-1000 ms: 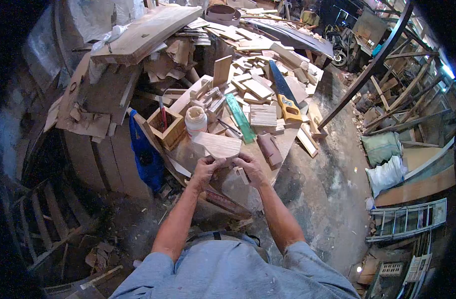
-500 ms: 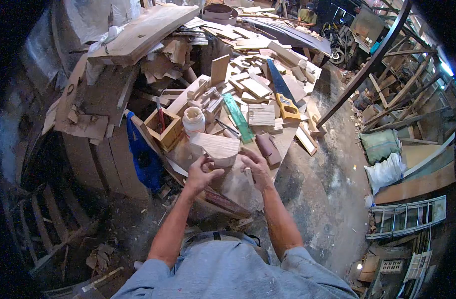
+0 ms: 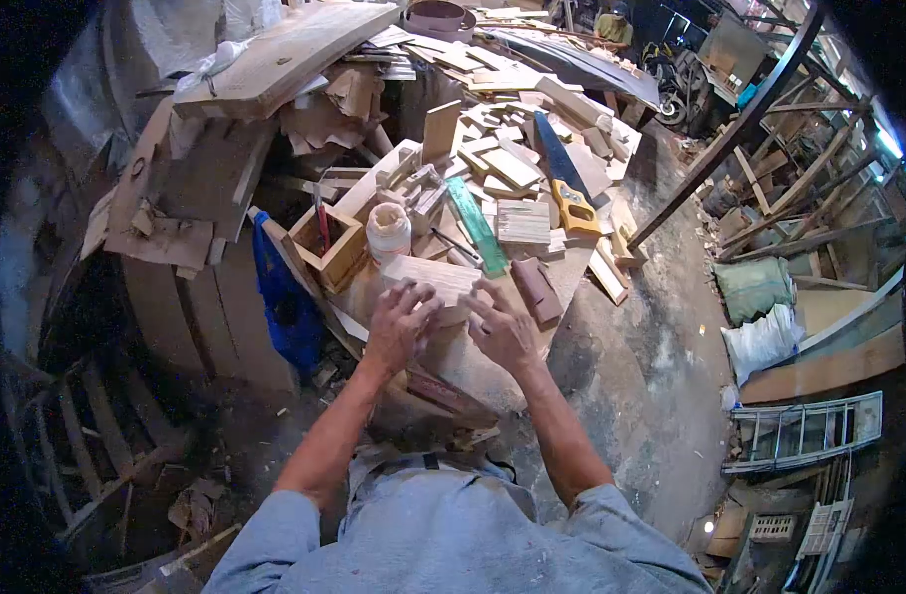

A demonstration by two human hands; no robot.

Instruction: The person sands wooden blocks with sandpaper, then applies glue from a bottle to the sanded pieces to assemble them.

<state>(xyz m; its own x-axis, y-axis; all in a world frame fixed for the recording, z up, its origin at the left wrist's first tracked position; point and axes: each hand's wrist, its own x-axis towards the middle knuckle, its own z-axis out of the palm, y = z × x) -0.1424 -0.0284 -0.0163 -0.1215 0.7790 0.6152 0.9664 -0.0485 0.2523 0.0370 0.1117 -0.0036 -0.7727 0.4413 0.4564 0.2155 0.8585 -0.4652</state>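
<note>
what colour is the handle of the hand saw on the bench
Yellow; the saw handle shows clearly in the head view.

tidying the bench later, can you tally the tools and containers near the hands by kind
handsaw: 1
green level: 1
white jar: 1
open wooden box: 1
sanding block: 1
thin wood panel under the left hand and right hand: 1
total: 6

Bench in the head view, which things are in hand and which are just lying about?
In hand:
left hand and right hand, both pressed flat on the wood panel

Lying about:
saw
green level
white jar
wooden box
wood offcuts
</note>
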